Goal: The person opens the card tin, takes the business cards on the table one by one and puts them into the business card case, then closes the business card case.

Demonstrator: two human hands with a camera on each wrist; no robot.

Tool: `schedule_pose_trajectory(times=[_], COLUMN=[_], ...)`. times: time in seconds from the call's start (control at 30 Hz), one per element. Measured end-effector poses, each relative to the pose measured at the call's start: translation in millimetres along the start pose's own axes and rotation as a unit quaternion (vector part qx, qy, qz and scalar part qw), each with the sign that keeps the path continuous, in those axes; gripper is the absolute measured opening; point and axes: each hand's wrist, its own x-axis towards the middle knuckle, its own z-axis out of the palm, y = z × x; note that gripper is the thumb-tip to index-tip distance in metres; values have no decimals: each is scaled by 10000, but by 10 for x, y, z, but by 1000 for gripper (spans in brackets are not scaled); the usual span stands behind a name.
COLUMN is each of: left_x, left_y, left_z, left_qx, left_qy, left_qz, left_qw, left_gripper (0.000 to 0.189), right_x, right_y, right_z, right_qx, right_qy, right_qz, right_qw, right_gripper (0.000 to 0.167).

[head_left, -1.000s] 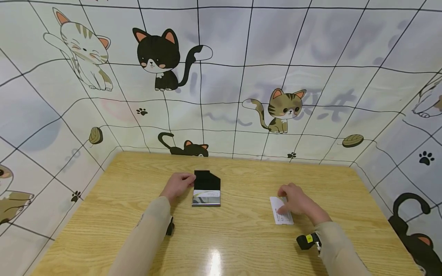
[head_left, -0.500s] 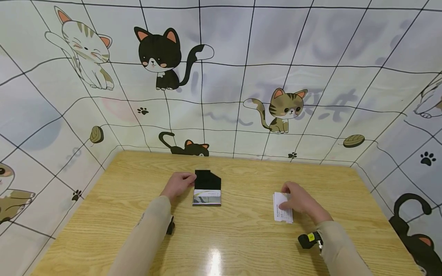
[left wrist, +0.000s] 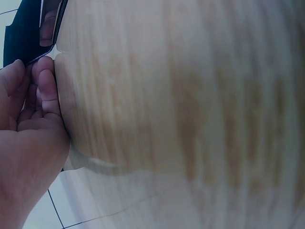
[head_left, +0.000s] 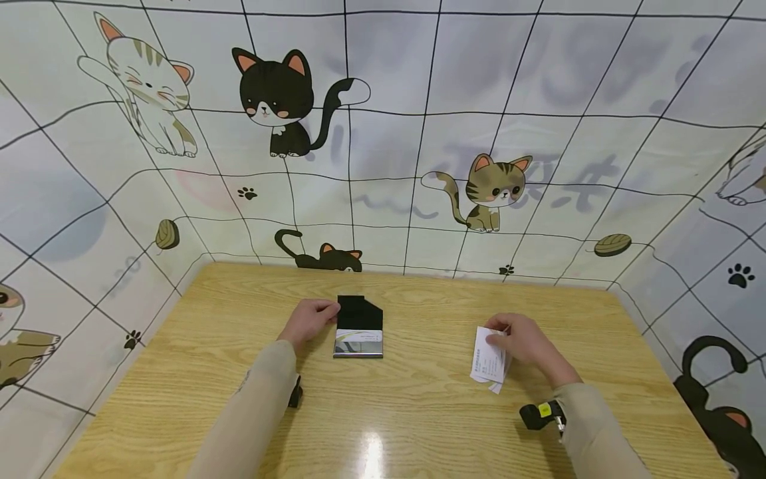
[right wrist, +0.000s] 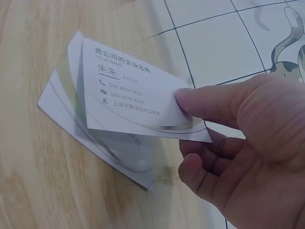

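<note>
My right hand (head_left: 523, 340) pinches a white business card (head_left: 489, 362) by its corner, thumb on top and fingers beneath. In the right wrist view the card (right wrist: 128, 100) is tilted up over other business cards (right wrist: 59, 98), which lie askew under it; how many is hidden. A business card case (head_left: 359, 313) lies opened on the table, its black lid folded back and cards inside behind a shiny metal front. At the lid's left edge, my left hand (head_left: 307, 322) holds the case between thumb and fingers, seen close up in the left wrist view.
The light wooden table (head_left: 413, 412) meets a cloth wall (head_left: 389, 146) printed with cats and grid lines at the back and sides. Both wrists wear small black cameras; the right camera (head_left: 536, 415) hangs just above the table.
My right hand has drawn the top card up and slightly away, and the cards beneath have fanned out from the stack. The left hand and the case have stayed put.
</note>
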Motion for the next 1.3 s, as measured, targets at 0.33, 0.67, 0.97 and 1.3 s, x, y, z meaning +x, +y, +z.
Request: schedule_pose_trajectory(times=[0.33,0.67,0.97,1.3], left_x=[1,-1,7,12], left_y=[-6,-14,-20,-26], left_z=[-3,4,2,6], left_qx=[125,67,167,148], left_qy=[-9,19,7,11], left_qz=[28,40,65,105], left_qw=[9999,10000,9998,9998], left_gripper=[27,26,26,26], right_x=[5,25,75,185], right_y=[-141,-319,-470,-671], right_z=[-32,-54,19,208], right_qx=[599,923,1407,1768], right_qy=[182,319,397,496], right_qz=[86,-224,-392,-592], right_qw=[9980,9950,9885,9812], right_gripper=[16,24,32,30])
